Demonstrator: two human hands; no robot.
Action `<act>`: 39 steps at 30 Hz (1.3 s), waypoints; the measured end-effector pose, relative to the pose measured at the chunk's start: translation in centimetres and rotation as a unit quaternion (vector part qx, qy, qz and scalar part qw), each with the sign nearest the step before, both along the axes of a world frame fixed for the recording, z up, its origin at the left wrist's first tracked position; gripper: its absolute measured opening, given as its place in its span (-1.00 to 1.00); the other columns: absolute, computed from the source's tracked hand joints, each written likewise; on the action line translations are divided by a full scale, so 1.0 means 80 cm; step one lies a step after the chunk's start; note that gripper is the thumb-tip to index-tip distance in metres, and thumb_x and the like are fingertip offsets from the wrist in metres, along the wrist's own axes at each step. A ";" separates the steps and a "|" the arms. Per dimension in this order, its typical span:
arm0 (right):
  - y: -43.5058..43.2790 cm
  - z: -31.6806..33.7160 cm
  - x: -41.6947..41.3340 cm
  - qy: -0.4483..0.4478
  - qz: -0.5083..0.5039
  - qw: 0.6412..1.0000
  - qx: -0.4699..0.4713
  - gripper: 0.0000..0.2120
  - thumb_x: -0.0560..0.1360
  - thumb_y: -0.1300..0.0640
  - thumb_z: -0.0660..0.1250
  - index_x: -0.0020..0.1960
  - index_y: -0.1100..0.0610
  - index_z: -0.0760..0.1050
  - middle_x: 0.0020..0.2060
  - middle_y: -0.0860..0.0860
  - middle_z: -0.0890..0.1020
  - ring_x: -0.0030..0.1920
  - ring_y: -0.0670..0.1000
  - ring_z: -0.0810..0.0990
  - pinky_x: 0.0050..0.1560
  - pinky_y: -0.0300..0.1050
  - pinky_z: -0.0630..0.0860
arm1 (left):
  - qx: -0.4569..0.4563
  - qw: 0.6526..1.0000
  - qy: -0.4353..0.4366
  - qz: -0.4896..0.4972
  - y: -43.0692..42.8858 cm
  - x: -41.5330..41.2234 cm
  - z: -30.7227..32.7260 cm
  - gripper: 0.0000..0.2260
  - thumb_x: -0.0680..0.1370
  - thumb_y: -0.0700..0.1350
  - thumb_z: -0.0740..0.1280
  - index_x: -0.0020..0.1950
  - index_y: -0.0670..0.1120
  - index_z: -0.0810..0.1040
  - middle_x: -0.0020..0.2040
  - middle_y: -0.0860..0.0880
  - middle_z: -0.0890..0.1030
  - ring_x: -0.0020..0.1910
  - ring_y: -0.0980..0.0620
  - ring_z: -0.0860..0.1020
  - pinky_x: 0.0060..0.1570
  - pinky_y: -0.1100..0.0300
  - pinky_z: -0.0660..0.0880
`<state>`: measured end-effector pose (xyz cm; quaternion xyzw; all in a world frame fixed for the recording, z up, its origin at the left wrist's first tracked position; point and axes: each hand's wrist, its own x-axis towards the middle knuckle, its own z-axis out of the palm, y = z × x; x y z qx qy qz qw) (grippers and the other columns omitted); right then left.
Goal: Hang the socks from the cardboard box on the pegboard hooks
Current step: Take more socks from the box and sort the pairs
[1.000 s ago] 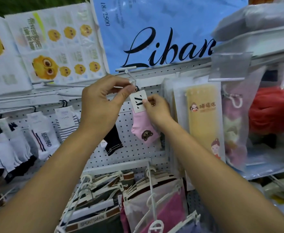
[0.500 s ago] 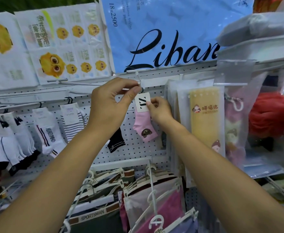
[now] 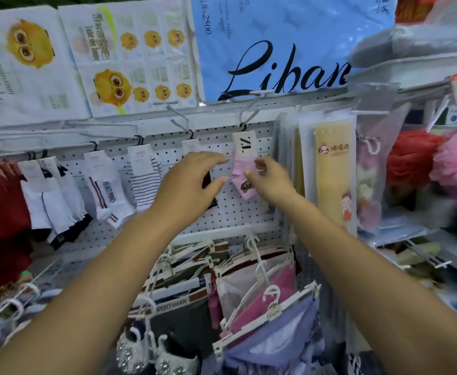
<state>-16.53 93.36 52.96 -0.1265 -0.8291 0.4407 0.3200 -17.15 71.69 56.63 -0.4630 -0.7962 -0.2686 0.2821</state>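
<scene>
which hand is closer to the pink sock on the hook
Right. The right hand has its fingertips at the pink sock, apparently touching its right edge. The left hand sits just left of it, open, with a small gap.

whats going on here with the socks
A person is stocking a shop display. A pink sock with a white tag hangs from a hook on the pegboard. Both hands are open beside it, left hand and right hand, neither holding it. Other socks hang in a row to the left.
</scene>
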 end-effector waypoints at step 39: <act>-0.757 -0.485 0.132 -0.314 0.536 0.763 0.181 -0.78 0.49 0.17 0.48 0.11 0.22 0.64 0.08 0.14 0.68 0.12 0.13 0.60 0.12 -0.26 0.34 | 0.027 0.582 -0.479 0.656 -0.772 0.400 -0.590 -0.52 0.53 0.21 0.17 0.13 -0.14 0.61 0.08 -0.21 0.65 0.05 -0.30 0.59 -0.01 -0.12 0.57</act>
